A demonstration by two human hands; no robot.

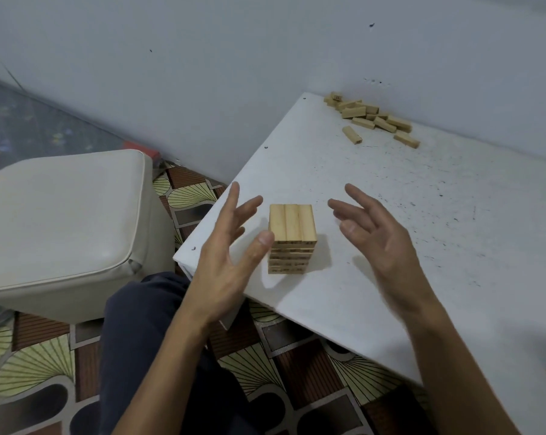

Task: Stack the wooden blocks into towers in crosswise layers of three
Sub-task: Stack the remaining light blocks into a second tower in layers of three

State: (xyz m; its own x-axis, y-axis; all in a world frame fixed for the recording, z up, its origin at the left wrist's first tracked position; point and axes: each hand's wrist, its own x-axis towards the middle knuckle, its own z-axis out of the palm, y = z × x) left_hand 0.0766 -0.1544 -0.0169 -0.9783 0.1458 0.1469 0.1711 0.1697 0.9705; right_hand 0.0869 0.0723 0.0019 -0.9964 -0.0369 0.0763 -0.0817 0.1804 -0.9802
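A white table point(422, 230) lies under both sets of fingers, with a cream stool point(61, 221) out past the left ones. The left hand point(224, 255) and right hand point(381, 243) are spread, fingers straight, gripping nothing. The tower point(292, 237) stands between them, the left thumb just beside its edge and the right fingers apart from it. Loose blocks point(375, 119) lie well beyond the fingertips, by the wall

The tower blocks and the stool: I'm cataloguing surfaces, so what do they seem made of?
Tower blocks: pale unfinished-looking wood, matte, grain streaks on the top faces. Stool: likely cream vinyl or leather, smooth, faint sheen, piped seam along the edge.
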